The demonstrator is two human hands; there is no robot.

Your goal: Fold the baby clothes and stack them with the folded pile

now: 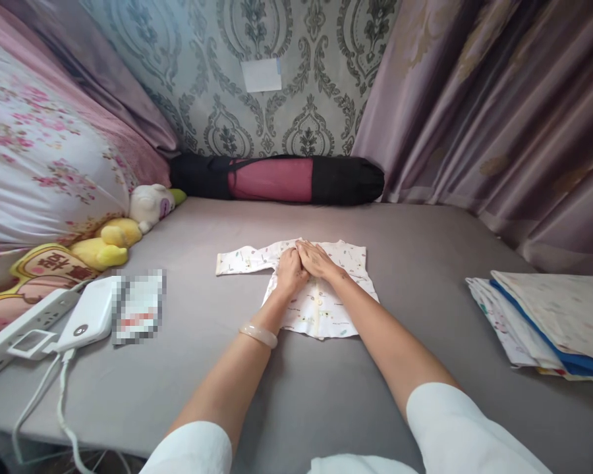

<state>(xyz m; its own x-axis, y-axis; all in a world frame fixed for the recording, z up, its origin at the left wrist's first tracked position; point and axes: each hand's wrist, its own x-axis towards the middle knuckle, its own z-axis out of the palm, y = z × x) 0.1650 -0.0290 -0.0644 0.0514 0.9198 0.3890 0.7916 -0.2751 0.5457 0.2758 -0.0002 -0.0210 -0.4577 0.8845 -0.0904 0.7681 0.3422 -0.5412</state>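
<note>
My white sleeves (190, 451) reach toward my left hand (290, 273) and right hand (317, 259), both flat and open, gripping nothing, side by side atop a small printed shirt (321, 315) on the grey bed (415, 243), where one careless slide could rumple the thin cloth.

- Green damask wallpaper (217, 72) on the wall, with a white paper square (261, 75) stuck to it
- Mauve curtain (454, 112) hanging at right
- Grey bed (415, 230) below
- Floral bedding (44, 151) heaped at left
- Black-and-pink bolster (277, 179) against the wall
- Soft, even daylight
</note>
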